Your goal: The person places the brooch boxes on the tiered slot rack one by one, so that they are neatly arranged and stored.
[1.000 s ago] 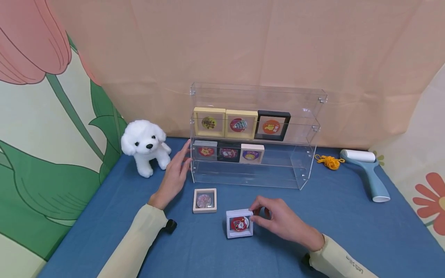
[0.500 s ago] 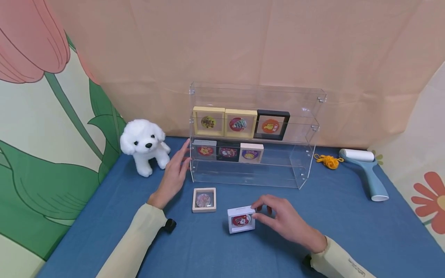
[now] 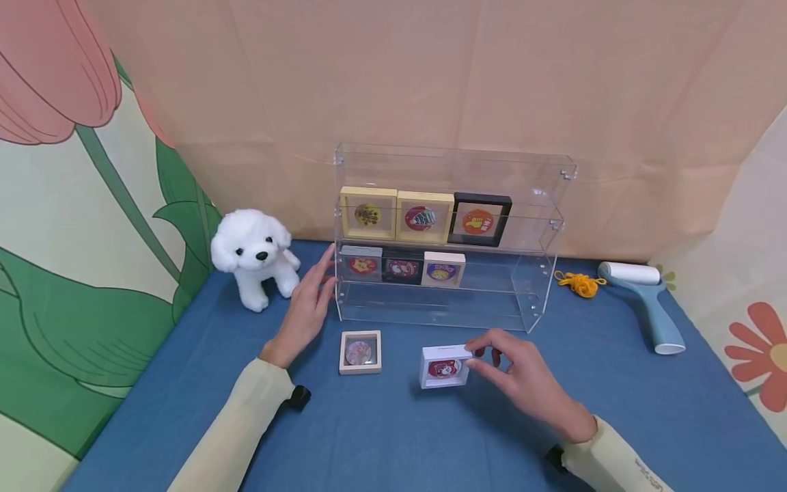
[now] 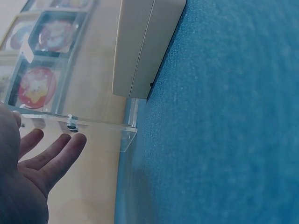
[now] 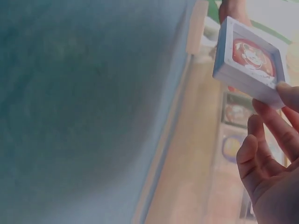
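A white square frame with a red round badge inside is held upright above the blue cloth. My right hand pinches it at its right edge between thumb and fingers; the right wrist view shows the same grip on the frame. My left hand has its fingers extended against the left side of the clear acrylic display shelf. Two cream frames and a black frame stand on its middle level. On the level below are a grey frame, a dark frame and a pale frame.
A pale wooden frame lies on the cloth in front of the shelf. To the left stands a white plush dog. On the right lie a bundle of orange cord and a blue-handled lint roller.
My right hand has carried the white frame up and to the right, toward the shelf. The left hand stays at the shelf's side.
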Available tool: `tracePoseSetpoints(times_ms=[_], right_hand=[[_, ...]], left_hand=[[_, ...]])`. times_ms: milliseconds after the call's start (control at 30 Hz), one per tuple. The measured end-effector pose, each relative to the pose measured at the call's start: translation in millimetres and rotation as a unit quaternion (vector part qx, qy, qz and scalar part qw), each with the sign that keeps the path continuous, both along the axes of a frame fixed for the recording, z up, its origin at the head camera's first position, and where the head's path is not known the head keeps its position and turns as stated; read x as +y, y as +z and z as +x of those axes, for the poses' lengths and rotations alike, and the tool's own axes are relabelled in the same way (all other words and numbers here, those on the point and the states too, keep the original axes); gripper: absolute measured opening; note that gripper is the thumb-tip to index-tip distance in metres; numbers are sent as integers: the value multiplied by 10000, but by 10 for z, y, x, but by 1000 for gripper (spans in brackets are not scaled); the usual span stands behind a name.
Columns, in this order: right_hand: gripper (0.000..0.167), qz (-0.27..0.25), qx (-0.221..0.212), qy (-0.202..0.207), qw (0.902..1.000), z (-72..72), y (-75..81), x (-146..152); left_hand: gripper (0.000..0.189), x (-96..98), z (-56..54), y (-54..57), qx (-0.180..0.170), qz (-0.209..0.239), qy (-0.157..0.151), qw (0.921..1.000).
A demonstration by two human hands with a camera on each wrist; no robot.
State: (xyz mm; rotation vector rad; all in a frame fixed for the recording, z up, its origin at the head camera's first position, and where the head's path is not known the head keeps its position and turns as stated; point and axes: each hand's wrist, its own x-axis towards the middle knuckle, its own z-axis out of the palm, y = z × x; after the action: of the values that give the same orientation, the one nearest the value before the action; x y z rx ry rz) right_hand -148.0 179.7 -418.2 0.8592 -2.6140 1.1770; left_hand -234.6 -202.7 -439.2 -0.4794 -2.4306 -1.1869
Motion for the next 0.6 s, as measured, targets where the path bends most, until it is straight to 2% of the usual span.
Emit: tracePoseSetpoints(times_ms=[600], right_hand=[[31,-28,755,-845,9936,-153,214,230]], left_hand=[[64,-2,7,-4,-6,16,12,10000]])
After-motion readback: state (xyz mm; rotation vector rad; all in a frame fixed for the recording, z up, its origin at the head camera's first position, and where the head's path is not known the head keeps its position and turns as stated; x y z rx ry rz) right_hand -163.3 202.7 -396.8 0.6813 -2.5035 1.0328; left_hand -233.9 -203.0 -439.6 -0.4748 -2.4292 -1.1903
